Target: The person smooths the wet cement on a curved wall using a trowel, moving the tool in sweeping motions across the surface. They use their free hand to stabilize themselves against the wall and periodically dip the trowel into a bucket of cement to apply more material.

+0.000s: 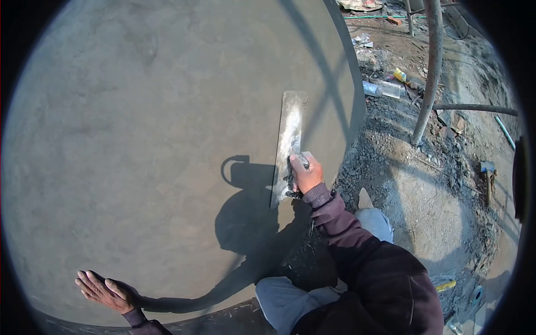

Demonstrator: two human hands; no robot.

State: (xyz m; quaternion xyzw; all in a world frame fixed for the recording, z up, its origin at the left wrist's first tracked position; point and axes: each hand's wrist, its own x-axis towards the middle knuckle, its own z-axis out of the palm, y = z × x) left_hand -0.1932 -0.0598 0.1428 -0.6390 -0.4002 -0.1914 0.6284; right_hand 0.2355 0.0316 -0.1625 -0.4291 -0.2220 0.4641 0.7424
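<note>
My right hand [308, 173] is closed round the handle of a plastering trowel [291, 125], a long flat metal blade with pale smears on it. The blade lies against a smooth grey plastered wall [151, 128], near its right edge. At the lower left, my left hand [103, 291] is held out over the plaster with its fingers extended, holding nothing. My body and arms cast a dark shadow [245, 220] on the surface between the two hands.
Right of the wall, an upright metal pole [432, 67] stands on rubble-strewn ground, with a horizontal bar [474, 108] joining it. A plastic bottle [382, 89] and scraps lie nearby. Farther right are a hammer [488, 181] and, lower down, a yellow-handled tool [445, 286].
</note>
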